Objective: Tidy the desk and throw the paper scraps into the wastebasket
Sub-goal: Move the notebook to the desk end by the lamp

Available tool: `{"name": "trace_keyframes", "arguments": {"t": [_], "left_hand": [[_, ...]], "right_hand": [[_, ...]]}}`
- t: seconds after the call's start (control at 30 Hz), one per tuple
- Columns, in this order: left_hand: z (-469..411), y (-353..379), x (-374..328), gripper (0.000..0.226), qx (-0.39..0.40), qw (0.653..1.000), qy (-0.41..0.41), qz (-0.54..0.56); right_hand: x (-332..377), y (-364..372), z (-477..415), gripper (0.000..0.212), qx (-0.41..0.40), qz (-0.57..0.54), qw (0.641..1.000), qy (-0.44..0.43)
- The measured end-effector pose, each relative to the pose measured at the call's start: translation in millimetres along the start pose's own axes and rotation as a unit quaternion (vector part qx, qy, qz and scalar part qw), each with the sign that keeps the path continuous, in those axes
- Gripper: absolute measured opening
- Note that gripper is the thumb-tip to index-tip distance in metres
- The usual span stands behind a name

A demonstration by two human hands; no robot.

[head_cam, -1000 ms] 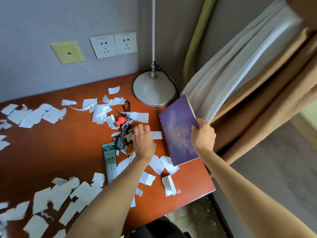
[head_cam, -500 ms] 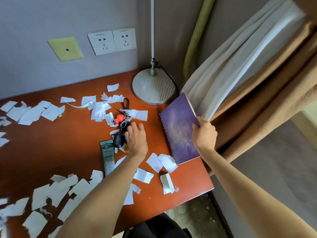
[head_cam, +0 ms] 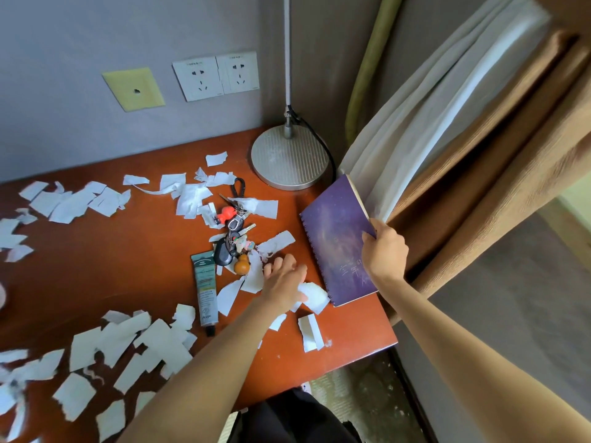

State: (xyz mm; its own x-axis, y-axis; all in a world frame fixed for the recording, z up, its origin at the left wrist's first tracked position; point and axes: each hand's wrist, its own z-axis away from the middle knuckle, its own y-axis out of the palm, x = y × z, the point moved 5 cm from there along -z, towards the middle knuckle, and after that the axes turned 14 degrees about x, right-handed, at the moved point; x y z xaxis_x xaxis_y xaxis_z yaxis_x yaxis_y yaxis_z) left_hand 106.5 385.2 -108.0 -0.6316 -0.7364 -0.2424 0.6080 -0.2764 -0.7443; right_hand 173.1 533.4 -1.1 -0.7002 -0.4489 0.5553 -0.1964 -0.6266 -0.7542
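Writing first: the purple notebook (head_cam: 335,238) carries a few pale characters on the near half of its cover, too faint on my feed to read. The green-and-white tube (head_cam: 206,289) has bands of small print I cannot make out either. The wall sockets (head_cam: 216,76) bear tiny lettering along their top edges, also illegible.

The tube is capped, so I see nothing of its contents. Its long axis runs away from me, with the dark cap toward the near edge and the crimped end just beside the bunch of keys (head_cam: 233,231).

Paper scraps (head_cam: 144,343) are strewn across the red-brown desk (head_cam: 96,266): a band along the far left, a thick patch at the near left, and a smaller cluster around the keys and beside the notebook.

The left hand (head_cam: 283,279) lies palm down over that smaller cluster, fingers straight and spread, on a crumpled white scrap (head_cam: 315,295) just beside the notebook's spiral edge. The right hand (head_cam: 383,251) grips the notebook's right edge, thumb on the cover and fingers curled behind. The notebook's long axis runs from the lamp base (head_cam: 289,158) toward the near desk edge, with the spiral binding to the left and the right edge against the pale curtain (head_cam: 415,139). I cannot tell whether it lies flat.
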Motion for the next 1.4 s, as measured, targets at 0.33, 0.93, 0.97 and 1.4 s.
{"name": "trace_keyframes", "arguments": {"t": [0.33,0.93,0.97,1.4], "left_hand": [[7,-30,61,0.045,-0.099,0.973,-0.186,0.094],[-21,-37,50,0.040,-0.111,0.975,-0.168,0.096],[-21,-34,50,0.037,-0.108,0.976,-0.165,0.089],[5,-46,100,0.028,-0.184,0.946,-0.254,0.075]], "right_hand": [[4,18,-15,0.031,0.023,-0.042,0.999,0.013],[5,18,-28,0.022,0.007,-0.055,0.998,0.029],[6,19,-28,0.023,0.008,-0.056,0.998,0.029],[3,68,-52,0.040,0.116,-0.083,0.986,0.089]]}}
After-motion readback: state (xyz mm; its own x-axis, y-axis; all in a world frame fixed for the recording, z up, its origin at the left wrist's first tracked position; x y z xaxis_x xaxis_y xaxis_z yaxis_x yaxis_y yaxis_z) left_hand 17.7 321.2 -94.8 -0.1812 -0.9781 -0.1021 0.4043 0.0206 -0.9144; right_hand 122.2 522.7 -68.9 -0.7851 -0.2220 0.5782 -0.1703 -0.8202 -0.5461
